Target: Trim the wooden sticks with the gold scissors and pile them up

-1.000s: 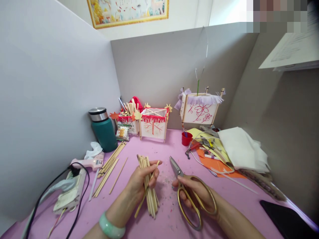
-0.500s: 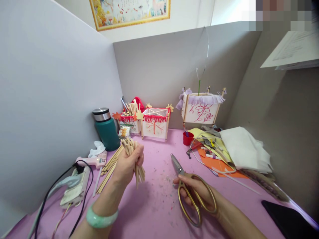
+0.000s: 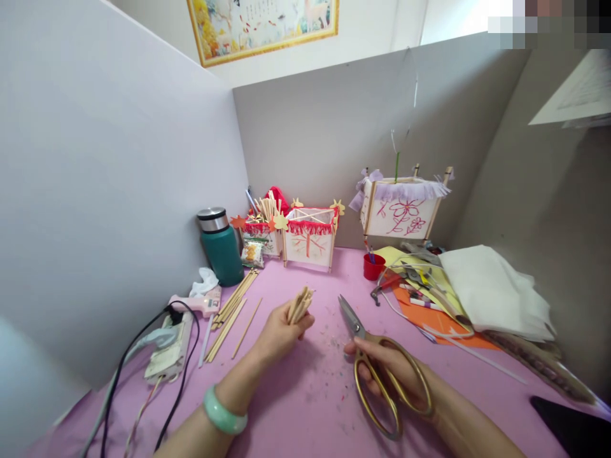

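My left hand [image 3: 281, 331] is closed around a bundle of short wooden sticks [image 3: 300, 305], whose ends poke out above the fist. In my right hand [image 3: 377, 359] is a pair of scissors [image 3: 354, 318] with gold handles; the blades point away and look closed. Left of my left hand, longer wooden sticks [image 3: 228, 327] lie on the pink table [image 3: 305, 394], with one single stick [image 3: 247, 327] apart from them. Small scraps are scattered between my hands.
Paper lanterns [image 3: 310, 245] stand at the back, a purple-fringed lantern [image 3: 403, 213] to the right. At left are a green bottle [image 3: 222, 251], a glue gun [image 3: 198, 305] and a power strip [image 3: 169, 350]. A red cup [image 3: 373, 267], pliers [image 3: 386, 283] and white sheets [image 3: 491, 286] lie right.
My left hand has moved right and lower with its bundle, and the sticks now point more toward the back. A single stick shows on the table. The scissors stay in my right hand.
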Demonstrator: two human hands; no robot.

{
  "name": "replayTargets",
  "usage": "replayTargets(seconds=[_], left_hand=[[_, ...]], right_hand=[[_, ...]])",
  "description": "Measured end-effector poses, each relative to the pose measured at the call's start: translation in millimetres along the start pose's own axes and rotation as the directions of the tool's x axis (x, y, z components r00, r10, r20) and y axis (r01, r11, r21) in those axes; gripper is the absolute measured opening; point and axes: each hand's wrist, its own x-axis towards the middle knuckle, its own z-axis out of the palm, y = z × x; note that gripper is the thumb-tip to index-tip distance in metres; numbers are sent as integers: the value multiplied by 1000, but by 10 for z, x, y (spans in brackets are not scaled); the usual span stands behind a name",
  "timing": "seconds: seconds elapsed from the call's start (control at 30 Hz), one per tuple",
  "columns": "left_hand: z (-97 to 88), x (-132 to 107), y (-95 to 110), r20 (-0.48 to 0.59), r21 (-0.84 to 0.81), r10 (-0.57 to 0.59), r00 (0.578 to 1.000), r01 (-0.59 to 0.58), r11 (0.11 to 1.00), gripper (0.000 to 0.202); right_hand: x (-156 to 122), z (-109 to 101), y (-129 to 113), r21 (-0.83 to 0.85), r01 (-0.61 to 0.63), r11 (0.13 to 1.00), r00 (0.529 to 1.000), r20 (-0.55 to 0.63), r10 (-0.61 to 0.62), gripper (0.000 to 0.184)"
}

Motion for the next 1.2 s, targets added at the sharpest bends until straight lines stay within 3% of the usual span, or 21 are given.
replayTargets(seconds=[0.13,0.3,0.37,0.47,0.57,0.67,0.77,0.87,0.97,1.03,1.1,1.2], left_hand=[[43,-33,46,-100,-37,79,992,-83,996,28],[-3,26,-24,-86,186,-50,995,65,980,31],[-109,74,-36,-151,284,-46,987,88,955,29],[-367,144,4,-290,477,11,957,134,869,19],[-583,180,1,-371,654,57,927,218,724,8],[-647,174,-101,-395,740,54,917,283,610,5],[-629,172,-195,-402,762,38,915,311,567,5],[-600,193,-180,-383,742,17,923,297,602,9],[-514,204,-79,-322,666,-19,947,241,706,9],[-407,187,-6,-254,568,-58,965,198,799,4],[-277,156,47,-162,436,-104,981,166,885,11],[-105,117,81,-16,239,-142,990,142,961,16]], right_hand=[[4,-3,7,-13,17,1000,1000,6,-17,29],[20,-19,34,-20,41,999,999,9,-41,30],[22,-20,39,-19,39,999,999,16,-39,30],[22,-16,40,-4,28,1000,999,39,-27,29],[24,-8,39,-1,19,1000,999,34,-19,27],[29,-1,41,-8,23,1000,1000,16,-23,26],[34,-1,48,-6,38,999,999,16,-38,25],[31,-3,53,-4,59,998,998,30,-59,27],[21,4,48,-7,69,998,997,30,-68,28],[9,14,37,-13,87,996,996,24,-86,30],[-9,24,21,-22,120,992,993,16,-120,34],[-50,30,-8,-22,189,982,982,11,-189,40]])
